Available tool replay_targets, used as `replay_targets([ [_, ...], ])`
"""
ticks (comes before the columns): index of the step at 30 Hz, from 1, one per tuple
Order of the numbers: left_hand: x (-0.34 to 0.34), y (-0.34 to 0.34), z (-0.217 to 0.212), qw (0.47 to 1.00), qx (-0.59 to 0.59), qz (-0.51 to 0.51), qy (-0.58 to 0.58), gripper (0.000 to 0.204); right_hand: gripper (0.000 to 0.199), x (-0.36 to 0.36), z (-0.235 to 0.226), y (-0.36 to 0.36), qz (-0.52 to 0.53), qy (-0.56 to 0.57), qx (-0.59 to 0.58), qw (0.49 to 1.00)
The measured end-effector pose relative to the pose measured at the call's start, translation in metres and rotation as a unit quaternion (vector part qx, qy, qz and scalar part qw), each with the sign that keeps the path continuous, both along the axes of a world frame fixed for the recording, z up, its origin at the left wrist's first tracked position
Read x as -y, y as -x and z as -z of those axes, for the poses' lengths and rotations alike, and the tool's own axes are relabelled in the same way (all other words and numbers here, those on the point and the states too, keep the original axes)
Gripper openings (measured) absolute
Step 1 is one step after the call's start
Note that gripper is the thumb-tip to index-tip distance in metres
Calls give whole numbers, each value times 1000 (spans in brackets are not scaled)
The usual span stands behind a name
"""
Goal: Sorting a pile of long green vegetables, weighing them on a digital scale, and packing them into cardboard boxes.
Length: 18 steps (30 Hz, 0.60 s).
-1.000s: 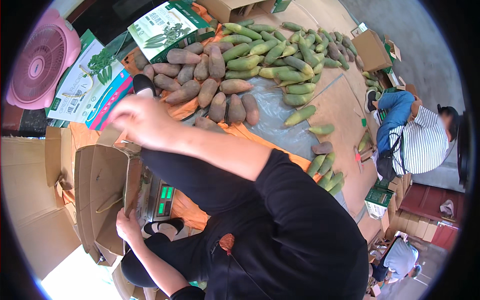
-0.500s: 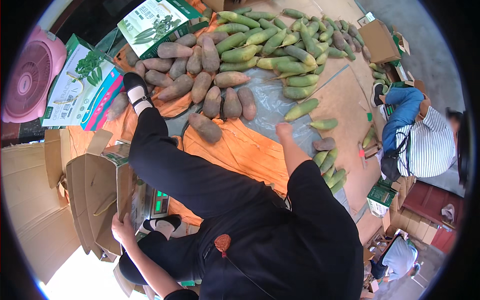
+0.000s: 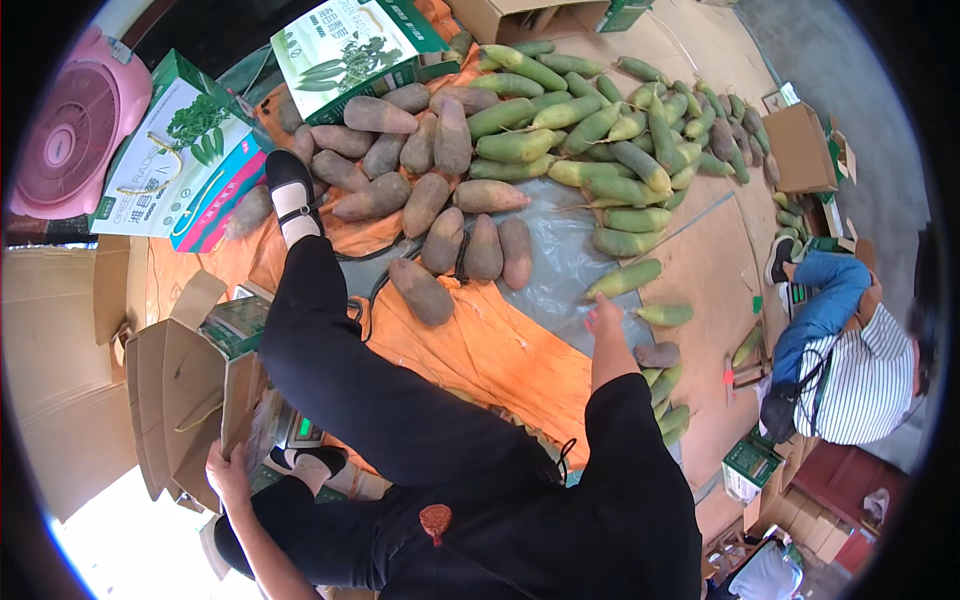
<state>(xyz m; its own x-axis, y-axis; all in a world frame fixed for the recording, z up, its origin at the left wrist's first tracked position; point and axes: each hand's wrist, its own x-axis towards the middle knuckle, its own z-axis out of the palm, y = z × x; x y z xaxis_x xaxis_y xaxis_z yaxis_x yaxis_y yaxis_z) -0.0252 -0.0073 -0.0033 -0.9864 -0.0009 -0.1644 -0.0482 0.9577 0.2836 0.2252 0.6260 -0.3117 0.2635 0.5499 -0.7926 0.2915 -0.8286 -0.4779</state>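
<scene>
Right hand (image 3: 603, 318): empty, fingers loosely spread and pointing away from the body, stretched out over the clear plastic sheet (image 3: 560, 262), nearest a single green elongated gourd (image 3: 624, 279) lying just beyond the fingertips. A second green gourd (image 3: 664, 315) lies just to its right.

Left hand (image 3: 228, 468): fingers closed on the lower edge of an open brown cardboard box (image 3: 185, 395), low at the person's left side.

Legs: black trousers, left leg extended forward; white sock and black shoe (image 3: 288, 186) resting on the orange cloth (image 3: 500, 355).

Produce, brown: a group of brown, dull-skinned gourds (image 3: 440, 190) laid side by side on the orange cloth and plastic sheet, ahead of the shoe; one more (image 3: 421, 291) apart, nearer the knee.

Produce, green: a large heap of green gourds (image 3: 610, 130) further out, to the right of the brown group.

Packaging: printed green-and-white cartons (image 3: 190, 160) at upper left; a small brown box (image 3: 802, 148) at upper right.

Other: pink fan (image 3: 70, 130) at far left. Another person in a striped shirt (image 3: 868, 375) and blue trousers sits at the right, well apart.
</scene>
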Motion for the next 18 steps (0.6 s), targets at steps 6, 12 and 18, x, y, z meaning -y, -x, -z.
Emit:
replay_targets([
  [6,1,0,-1,1000,4,2,14,17,41,-10,17,11,13,11,11,1000],
  [12,1,1,-2,1000,20,-18,13,18,36,-14,24,12,3,26,-18,999],
  [18,2,3,0,999,16,-24,21,18,22,11,35,-29,-95,71,-99,988],
])
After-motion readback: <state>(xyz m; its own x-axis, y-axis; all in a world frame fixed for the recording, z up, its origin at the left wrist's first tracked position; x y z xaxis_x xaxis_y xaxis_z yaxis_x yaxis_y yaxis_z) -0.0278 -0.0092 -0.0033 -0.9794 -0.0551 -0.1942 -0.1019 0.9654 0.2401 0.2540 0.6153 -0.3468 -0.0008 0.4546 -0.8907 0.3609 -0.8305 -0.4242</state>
